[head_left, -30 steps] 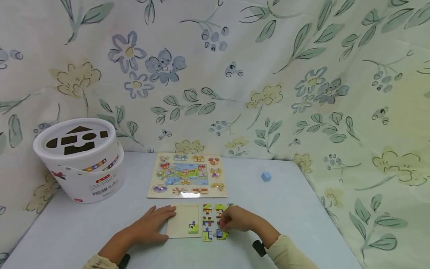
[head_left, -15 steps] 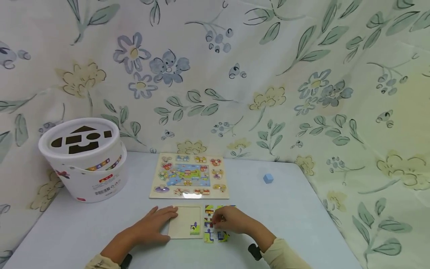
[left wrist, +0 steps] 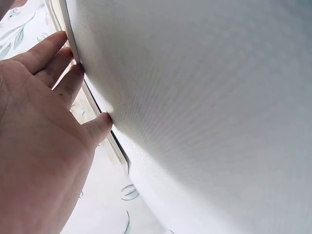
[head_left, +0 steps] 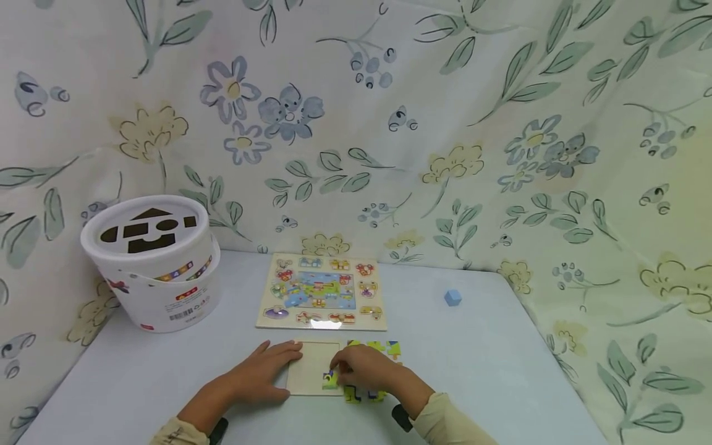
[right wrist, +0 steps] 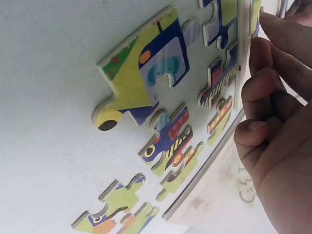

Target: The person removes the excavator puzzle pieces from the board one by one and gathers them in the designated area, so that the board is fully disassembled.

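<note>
A shallow wooden puzzle tray [head_left: 306, 364] lies near the front of the table. One green-and-purple puzzle piece [head_left: 328, 382] sits in its lower right corner. My left hand [head_left: 258, 374] rests against the tray's left side, fingertips on the rim; in the left wrist view the left hand [left wrist: 44, 112] has its fingers extended along the edge. My right hand [head_left: 367, 369] is over the tray's right edge, fingers curled. In the right wrist view its thumb and forefinger seem to pinch a small green-and-blue puzzle piece [right wrist: 255, 17], mostly hidden. Loose puzzle pieces [right wrist: 165, 68] lie right of the tray.
Behind the tray lies a larger wooden picture board [head_left: 267, 318] with several coloured shapes. A white bucket [head_left: 156, 278] with a slotted lid stands at the back left. A small blue cube [head_left: 453, 298] is at the back right. Flowered cloth hangs behind the table.
My right hand has moved left from above the loose pieces to the tray's right edge, beside the placed piece. The left hand keeps its place on the tray. The head view has shifted slightly.
</note>
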